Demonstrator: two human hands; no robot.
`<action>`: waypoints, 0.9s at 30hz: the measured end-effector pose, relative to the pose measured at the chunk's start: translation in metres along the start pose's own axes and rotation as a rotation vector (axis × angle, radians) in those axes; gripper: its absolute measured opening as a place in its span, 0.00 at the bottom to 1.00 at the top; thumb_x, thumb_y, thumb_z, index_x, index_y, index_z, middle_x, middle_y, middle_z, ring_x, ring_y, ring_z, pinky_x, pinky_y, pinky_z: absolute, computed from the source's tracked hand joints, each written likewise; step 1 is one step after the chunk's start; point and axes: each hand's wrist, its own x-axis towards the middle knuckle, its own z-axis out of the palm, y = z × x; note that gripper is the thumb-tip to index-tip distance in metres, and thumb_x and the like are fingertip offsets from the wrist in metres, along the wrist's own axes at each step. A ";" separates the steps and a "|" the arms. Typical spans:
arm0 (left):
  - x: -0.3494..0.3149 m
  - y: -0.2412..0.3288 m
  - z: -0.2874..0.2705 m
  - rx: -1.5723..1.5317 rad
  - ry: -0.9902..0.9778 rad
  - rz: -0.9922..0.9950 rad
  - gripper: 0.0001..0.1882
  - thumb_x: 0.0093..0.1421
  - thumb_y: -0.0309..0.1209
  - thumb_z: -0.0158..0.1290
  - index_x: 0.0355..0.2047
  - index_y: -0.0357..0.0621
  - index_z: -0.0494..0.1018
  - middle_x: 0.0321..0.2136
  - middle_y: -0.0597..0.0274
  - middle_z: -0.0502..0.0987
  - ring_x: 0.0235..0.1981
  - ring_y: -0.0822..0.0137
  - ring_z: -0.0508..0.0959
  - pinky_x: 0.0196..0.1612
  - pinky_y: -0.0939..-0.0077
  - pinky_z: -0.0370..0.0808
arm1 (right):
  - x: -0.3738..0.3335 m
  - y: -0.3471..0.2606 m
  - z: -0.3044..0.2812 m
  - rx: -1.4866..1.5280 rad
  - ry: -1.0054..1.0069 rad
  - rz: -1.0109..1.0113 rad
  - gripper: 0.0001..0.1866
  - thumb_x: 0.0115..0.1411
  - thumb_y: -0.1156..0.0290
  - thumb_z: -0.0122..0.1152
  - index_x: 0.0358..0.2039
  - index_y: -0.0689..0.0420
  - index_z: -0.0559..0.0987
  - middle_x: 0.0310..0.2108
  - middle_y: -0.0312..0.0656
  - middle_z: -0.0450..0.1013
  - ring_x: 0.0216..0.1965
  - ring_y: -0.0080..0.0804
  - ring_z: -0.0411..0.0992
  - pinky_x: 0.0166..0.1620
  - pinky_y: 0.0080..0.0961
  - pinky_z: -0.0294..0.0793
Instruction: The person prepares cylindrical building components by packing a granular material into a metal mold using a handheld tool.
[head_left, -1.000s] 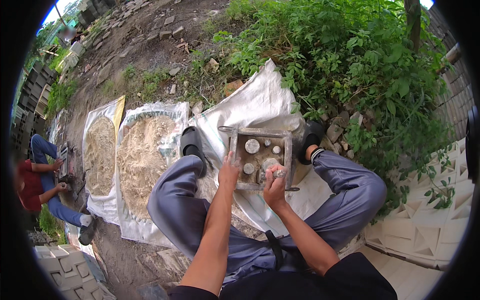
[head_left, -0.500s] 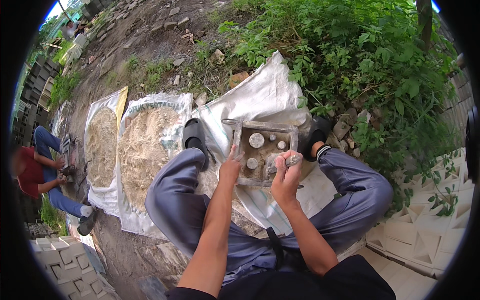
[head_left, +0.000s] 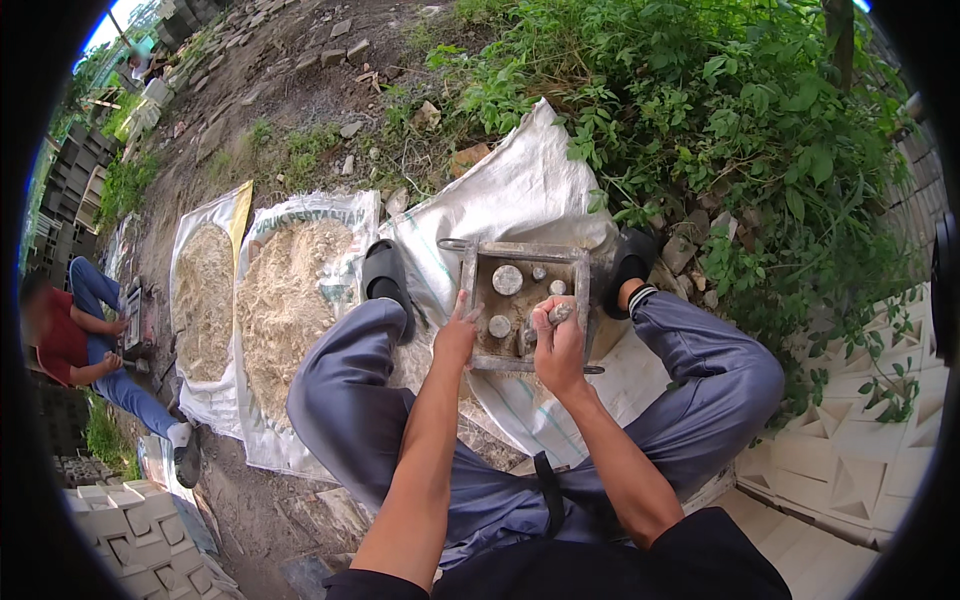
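Observation:
A square mould (head_left: 527,250) with a dusty frame lies on a white woven sack (head_left: 520,190) between my feet. Several round pegs (head_left: 507,280) stand up inside it amid grey-brown mix. My left hand (head_left: 455,340) grips the mould's left rail, thumb toward the inside and a finger stretched along the rail. Over the lower right of the mould, my right hand (head_left: 560,355) is wrapped round a dust-caked hand tool (head_left: 557,315) with a rounded handle. Its working end is mostly hidden beside my fingers, down in the mould.
Two sacks with heaped pale sandy powder (head_left: 290,290) lie to the left. Beyond them another person (head_left: 75,335) sits with a similar frame. Leafy plants (head_left: 700,130) and stones border the right. Pale patterned blocks (head_left: 850,450) stand at lower right, more at lower left.
My right hand has moved slightly left and down with the tool, whose handle now stands differently. My left hand stays on the mould's left rail.

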 end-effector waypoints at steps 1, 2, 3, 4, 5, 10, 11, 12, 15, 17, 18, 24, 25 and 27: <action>-0.003 0.003 -0.004 -0.005 -0.021 -0.004 0.32 0.29 0.31 0.72 0.42 0.48 0.80 0.67 0.77 0.52 0.71 0.53 0.35 0.60 0.73 0.71 | 0.005 -0.016 -0.005 0.065 -0.084 0.141 0.05 0.65 0.75 0.49 0.35 0.62 0.66 0.31 0.44 0.64 0.32 0.32 0.65 0.38 0.29 0.67; -0.002 0.002 -0.006 -0.026 -0.053 -0.013 0.32 0.30 0.33 0.73 0.42 0.49 0.80 0.68 0.75 0.52 0.71 0.51 0.33 0.62 0.72 0.68 | 0.003 -0.025 -0.005 0.127 -0.005 0.119 0.04 0.66 0.75 0.48 0.35 0.62 0.66 0.30 0.43 0.64 0.31 0.32 0.65 0.38 0.28 0.66; -0.004 -0.001 -0.006 -0.026 -0.053 -0.021 0.32 0.30 0.33 0.73 0.42 0.49 0.80 0.68 0.75 0.52 0.71 0.51 0.33 0.62 0.72 0.68 | -0.002 -0.022 -0.005 0.132 -0.010 0.117 0.04 0.66 0.75 0.48 0.35 0.62 0.66 0.30 0.43 0.64 0.31 0.32 0.65 0.38 0.28 0.66; -0.004 -0.003 -0.004 0.026 -0.004 0.007 0.32 0.30 0.34 0.73 0.42 0.49 0.81 0.68 0.73 0.52 0.71 0.49 0.32 0.64 0.72 0.65 | -0.009 -0.011 -0.004 -0.024 0.016 -0.107 0.06 0.66 0.74 0.49 0.36 0.62 0.65 0.30 0.45 0.66 0.29 0.36 0.66 0.36 0.30 0.67; -0.007 -0.004 -0.002 0.078 0.045 0.035 0.31 0.31 0.35 0.72 0.42 0.49 0.81 0.68 0.72 0.52 0.70 0.48 0.32 0.65 0.72 0.62 | -0.017 0.001 -0.001 -0.180 0.042 -0.330 0.07 0.66 0.73 0.51 0.37 0.62 0.64 0.29 0.46 0.68 0.28 0.39 0.68 0.34 0.32 0.68; -0.003 -0.001 -0.007 0.054 -0.092 0.008 0.32 0.31 0.35 0.72 0.43 0.49 0.80 0.68 0.70 0.51 0.70 0.45 0.29 0.68 0.70 0.55 | 0.005 -0.021 -0.004 0.111 -0.014 0.122 0.03 0.66 0.77 0.46 0.35 0.61 0.64 0.30 0.42 0.64 0.30 0.26 0.64 0.36 0.25 0.66; -0.005 -0.003 -0.004 0.061 -0.086 0.011 0.33 0.31 0.35 0.72 0.43 0.48 0.80 0.69 0.70 0.50 0.70 0.45 0.29 0.69 0.70 0.55 | 0.000 -0.018 0.000 0.116 -0.022 0.122 0.03 0.66 0.77 0.46 0.35 0.61 0.64 0.30 0.42 0.64 0.30 0.26 0.64 0.36 0.25 0.66; -0.004 -0.002 -0.003 0.067 -0.074 0.018 0.33 0.31 0.35 0.72 0.44 0.48 0.80 0.69 0.70 0.50 0.70 0.45 0.28 0.69 0.70 0.54 | -0.009 -0.012 0.000 0.119 0.066 0.031 0.04 0.67 0.75 0.47 0.35 0.61 0.64 0.30 0.40 0.64 0.30 0.26 0.64 0.36 0.25 0.67; 0.000 -0.004 -0.005 0.084 -0.036 0.051 0.34 0.31 0.34 0.72 0.44 0.47 0.80 0.69 0.71 0.49 0.70 0.46 0.28 0.68 0.70 0.55 | -0.018 0.011 0.000 -0.060 0.109 -0.172 0.05 0.67 0.74 0.47 0.34 0.60 0.64 0.29 0.38 0.64 0.29 0.24 0.63 0.37 0.23 0.67; -0.003 -0.005 0.002 0.067 -0.099 0.015 0.36 0.31 0.33 0.72 0.46 0.48 0.79 0.69 0.71 0.50 0.70 0.47 0.29 0.68 0.70 0.56 | -0.004 0.012 -0.001 0.113 -0.046 0.127 0.04 0.67 0.76 0.46 0.34 0.61 0.64 0.30 0.40 0.63 0.29 0.25 0.63 0.37 0.24 0.67; -0.005 -0.003 -0.003 0.047 -0.114 -0.008 0.37 0.31 0.33 0.72 0.48 0.48 0.78 0.68 0.71 0.50 0.70 0.47 0.30 0.68 0.70 0.57 | 0.002 -0.006 -0.007 0.037 -0.025 0.132 0.04 0.66 0.77 0.45 0.34 0.61 0.63 0.31 0.41 0.63 0.29 0.25 0.63 0.37 0.25 0.67; -0.004 0.003 -0.017 0.034 -0.076 0.011 0.43 0.29 0.31 0.72 0.53 0.51 0.74 0.68 0.71 0.52 0.70 0.47 0.31 0.67 0.69 0.59 | -0.020 0.019 0.002 -0.009 0.014 0.025 0.05 0.66 0.76 0.46 0.34 0.62 0.62 0.31 0.43 0.64 0.31 0.29 0.64 0.37 0.28 0.67; -0.003 -0.003 -0.014 0.048 -0.069 0.001 0.44 0.29 0.30 0.72 0.53 0.51 0.74 0.68 0.71 0.52 0.70 0.47 0.31 0.67 0.69 0.60 | -0.007 -0.003 -0.001 0.074 -0.073 0.214 0.05 0.66 0.77 0.48 0.35 0.63 0.63 0.31 0.45 0.64 0.31 0.32 0.64 0.37 0.30 0.66; -0.002 -0.002 -0.008 0.035 -0.086 0.004 0.44 0.28 0.30 0.72 0.53 0.51 0.73 0.67 0.70 0.53 0.70 0.46 0.31 0.68 0.70 0.58 | -0.007 -0.017 -0.003 0.126 0.020 0.174 0.05 0.66 0.77 0.48 0.35 0.63 0.64 0.31 0.44 0.64 0.31 0.31 0.64 0.37 0.29 0.66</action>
